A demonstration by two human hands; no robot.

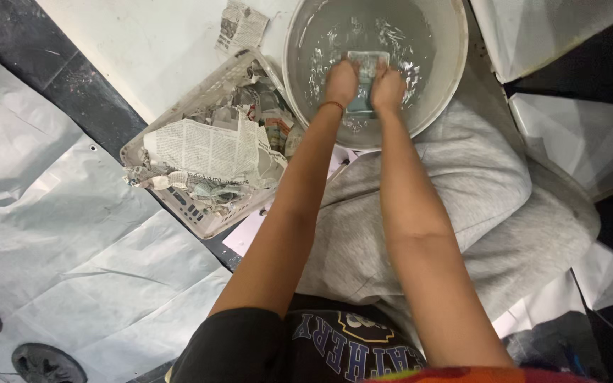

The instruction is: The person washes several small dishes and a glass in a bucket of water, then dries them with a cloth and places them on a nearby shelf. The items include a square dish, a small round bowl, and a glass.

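A round grey basin filled with water stands at the top centre. Both my hands reach into it. My left hand and my right hand grip a wet piece of newspaper between them, pressed down in the water. A thin band circles my left wrist. My fingers are curled around the paper's two sides.
A pale plastic basket full of torn newspaper sits left of the basin. A loose newspaper scrap lies on the white sheet behind it. Grey cloth covers my lap. Crinkled grey sheeting spreads over the floor on the left.
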